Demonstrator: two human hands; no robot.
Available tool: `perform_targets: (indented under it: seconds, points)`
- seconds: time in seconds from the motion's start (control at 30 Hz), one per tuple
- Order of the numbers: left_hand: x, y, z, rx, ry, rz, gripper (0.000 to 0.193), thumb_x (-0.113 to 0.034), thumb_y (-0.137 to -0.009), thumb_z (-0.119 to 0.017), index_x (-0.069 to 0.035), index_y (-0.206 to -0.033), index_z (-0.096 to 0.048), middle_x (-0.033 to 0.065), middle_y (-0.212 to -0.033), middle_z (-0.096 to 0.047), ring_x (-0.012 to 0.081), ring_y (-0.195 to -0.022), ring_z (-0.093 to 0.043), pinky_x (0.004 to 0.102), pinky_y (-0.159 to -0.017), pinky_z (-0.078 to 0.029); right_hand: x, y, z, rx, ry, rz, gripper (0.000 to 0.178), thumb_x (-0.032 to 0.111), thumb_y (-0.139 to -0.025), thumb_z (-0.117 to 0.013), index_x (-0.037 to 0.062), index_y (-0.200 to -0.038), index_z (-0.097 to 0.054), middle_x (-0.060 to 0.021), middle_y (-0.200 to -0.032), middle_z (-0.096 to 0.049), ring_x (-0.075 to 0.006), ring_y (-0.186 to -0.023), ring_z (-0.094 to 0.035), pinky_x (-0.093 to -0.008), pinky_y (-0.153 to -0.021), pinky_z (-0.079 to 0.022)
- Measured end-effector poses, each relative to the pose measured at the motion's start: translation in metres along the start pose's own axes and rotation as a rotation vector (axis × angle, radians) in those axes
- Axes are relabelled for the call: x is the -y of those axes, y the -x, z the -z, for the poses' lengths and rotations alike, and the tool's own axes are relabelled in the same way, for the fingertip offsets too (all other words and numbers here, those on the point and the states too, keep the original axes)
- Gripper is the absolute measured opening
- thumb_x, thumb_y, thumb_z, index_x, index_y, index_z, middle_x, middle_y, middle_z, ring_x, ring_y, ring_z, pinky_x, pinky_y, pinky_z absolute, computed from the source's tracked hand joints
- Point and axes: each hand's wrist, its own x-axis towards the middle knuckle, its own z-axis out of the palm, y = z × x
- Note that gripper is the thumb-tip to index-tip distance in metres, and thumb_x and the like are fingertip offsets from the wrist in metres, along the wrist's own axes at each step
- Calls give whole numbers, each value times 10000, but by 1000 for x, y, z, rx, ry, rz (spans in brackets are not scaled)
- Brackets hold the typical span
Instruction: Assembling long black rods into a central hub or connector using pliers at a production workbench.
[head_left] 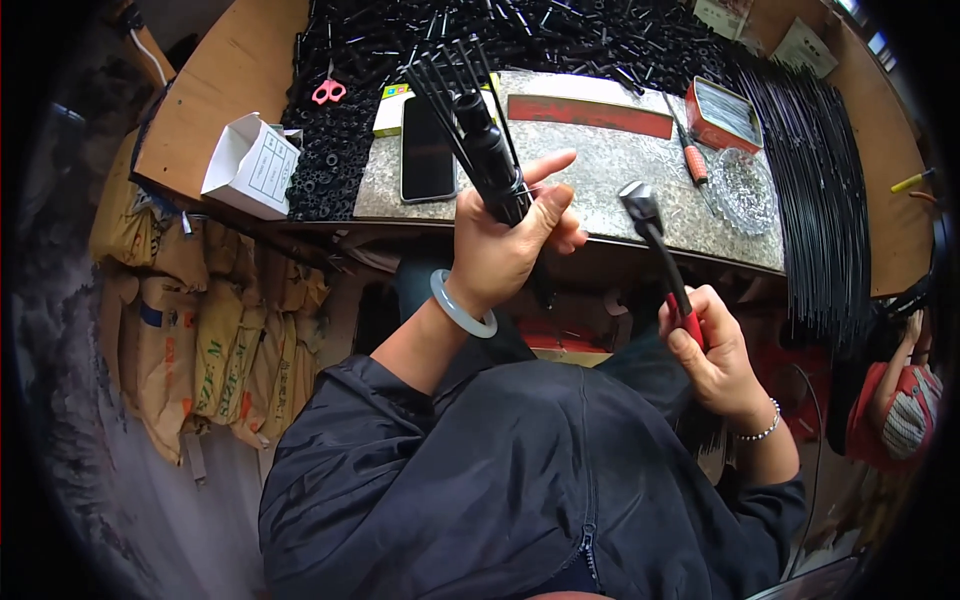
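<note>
My left hand (pixel 510 235) is closed around a black umbrella frame (pixel 485 150) with thin ribs fanning upward around a thicker central tube. The thumb and index finger come close together beside the frame at a thin strand of wire, and the other fingers partly curl below. To the right, my right hand (pixel 712 350) grips red-handled pincers (pixel 655 235), their metal head pointing up and away from me. The head is apart from the frame. Both hands are above my lap at the near edge of the speckled worktop (pixel 620 175).
A phone (pixel 428 150), a red strip (pixel 590 116), a screwdriver (pixel 692 155), a tin of wires (pixel 722 112) and a glass dish (pixel 742 195) lie on the worktop. Around them are black parts, pink scissors (pixel 328 92), a white box (pixel 255 168) and black rods (pixel 815 180).
</note>
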Motion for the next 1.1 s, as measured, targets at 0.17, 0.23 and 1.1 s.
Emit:
perform_targets:
  seconds: [0.17,0.23,1.1]
  points:
    - [-8,3,6,151,-135,-70,284,-125,-898,-618,34,-1133,-605,-58,-510,-471,3,-425,-404,177,-400,-325,3,-16,-8,-122,144,173,107,52,-820,-655,19,-873,-568,-46,-898,-480,-109,-752,-450,-224,-698,-392]
    - [-7,5,1,149,-150,-115,313,-163,-922,-589,48,-1153,-585,-80,-520,-429,-12,-391,-341,171,-359,-254,8,-21,-15,-251,245,230,239,51,-736,-756,-3,-948,-658,-64,-895,-521,-151,-762,-495,-249,-695,-424]
    - [-5,8,4,-56,-125,26,122,-35,-890,-603,14,-942,-702,-92,-625,-504,-10,-569,-405,200,-475,-311,47,-29,-5,-321,1456,558,304,211,-652,-796,71,-881,-654,-67,-889,-552,-224,-720,-543,-331,-605,-434]
